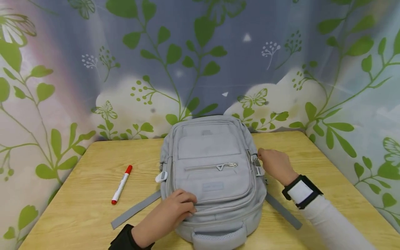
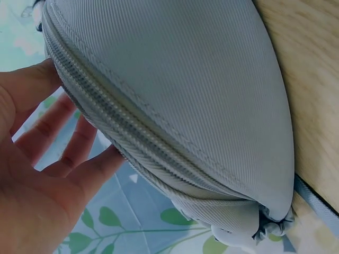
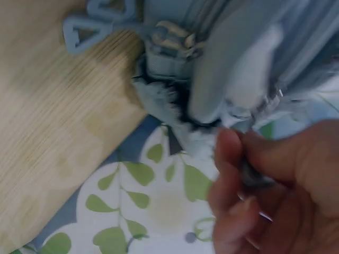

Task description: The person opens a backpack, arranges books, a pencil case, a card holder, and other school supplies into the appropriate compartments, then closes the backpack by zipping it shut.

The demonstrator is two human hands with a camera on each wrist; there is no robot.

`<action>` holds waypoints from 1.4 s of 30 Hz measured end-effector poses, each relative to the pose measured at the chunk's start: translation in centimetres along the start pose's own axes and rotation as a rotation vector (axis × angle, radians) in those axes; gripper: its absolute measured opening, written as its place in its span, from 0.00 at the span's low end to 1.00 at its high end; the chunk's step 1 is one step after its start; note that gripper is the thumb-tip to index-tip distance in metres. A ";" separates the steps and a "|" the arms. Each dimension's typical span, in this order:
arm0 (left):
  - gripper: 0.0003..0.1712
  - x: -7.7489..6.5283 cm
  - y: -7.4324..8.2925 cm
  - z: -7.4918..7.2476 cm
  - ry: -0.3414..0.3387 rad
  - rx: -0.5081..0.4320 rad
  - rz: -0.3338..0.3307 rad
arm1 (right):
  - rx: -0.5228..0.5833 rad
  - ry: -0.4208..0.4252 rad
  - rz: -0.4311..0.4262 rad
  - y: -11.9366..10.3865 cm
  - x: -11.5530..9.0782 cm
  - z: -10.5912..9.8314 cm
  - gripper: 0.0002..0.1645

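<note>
A light grey backpack (image 1: 207, 146) lies on its back on the wooden table, its carry handle (image 1: 220, 238) toward me. Over its near left edge my left hand (image 1: 175, 210) rests, fingers on the front face. In the left wrist view the thumb and fingers (image 2: 103, 164) reach that edge beside a long curved zipper (image 2: 122, 121). My right hand (image 1: 276, 165) is at the backpack's right side, near a side buckle (image 1: 258, 171). Its fingers are curled and pinch a small dark tab (image 3: 254, 177), blurred in the right wrist view; I cannot tell its kind.
A white marker with a red cap (image 1: 122, 184) lies on the table (image 1: 93, 173) left of the backpack. Grey straps (image 1: 135, 210) stick out from both sides. A white tag (image 1: 161, 176) hangs at the left side. A leaf-patterned curtain (image 1: 200, 69) surrounds the table's back and sides.
</note>
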State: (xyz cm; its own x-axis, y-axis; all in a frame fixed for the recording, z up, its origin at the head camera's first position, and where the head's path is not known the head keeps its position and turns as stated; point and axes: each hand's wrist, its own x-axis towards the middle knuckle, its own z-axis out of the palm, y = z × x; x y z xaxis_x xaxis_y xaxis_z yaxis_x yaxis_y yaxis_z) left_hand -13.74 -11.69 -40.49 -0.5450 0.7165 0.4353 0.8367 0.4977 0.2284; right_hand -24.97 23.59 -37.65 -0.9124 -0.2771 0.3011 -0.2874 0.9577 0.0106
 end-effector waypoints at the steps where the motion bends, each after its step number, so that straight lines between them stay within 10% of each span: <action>1: 0.08 0.0 0.0 0.0 -0.001 -0.002 -0.003 | 0.004 0.007 0.013 0.1 0.7 0.2 0.06; 10: 0.07 -0.2 -0.2 0.3 0.002 -0.008 -0.025 | 0.066 0.073 0.062 0.2 4.8 3.0 0.05; 20: 0.05 0.7 -0.4 -0.2 -0.047 -0.035 -0.043 | 0.319 -0.040 -0.190 1.1 1.4 0.5 0.18; 24: 0.06 3.1 -1.1 -2.5 -0.050 0.015 -0.002 | 0.367 -0.143 -0.274 0.4 -0.8 -0.4 0.18; 28: 0.09 6.5 -2.2 -4.1 -0.122 0.043 -0.029 | 0.270 -0.071 -0.326 -0.4 -2.1 0.0 0.15; 35: 0.20 12.1 -5.9 -2.3 -0.328 0.186 0.000 | 0.076 0.174 -0.363 -0.7 -2.9 0.5 0.08; 42: 0.26 14.3 -8.3 -1.0 -0.409 0.189 -0.097 | 0.049 0.106 -0.270 -2.0 -4.6 -0.8 0.05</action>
State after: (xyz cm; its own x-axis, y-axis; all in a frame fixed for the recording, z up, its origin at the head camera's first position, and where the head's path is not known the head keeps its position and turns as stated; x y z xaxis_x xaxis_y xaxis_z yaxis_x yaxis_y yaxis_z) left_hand -28.43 -6.04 -35.23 -0.6283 0.7773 0.0311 0.7771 0.6252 0.0723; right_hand -19.91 23.00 -38.28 -0.7663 -0.5094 0.3916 -0.5316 0.8449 0.0588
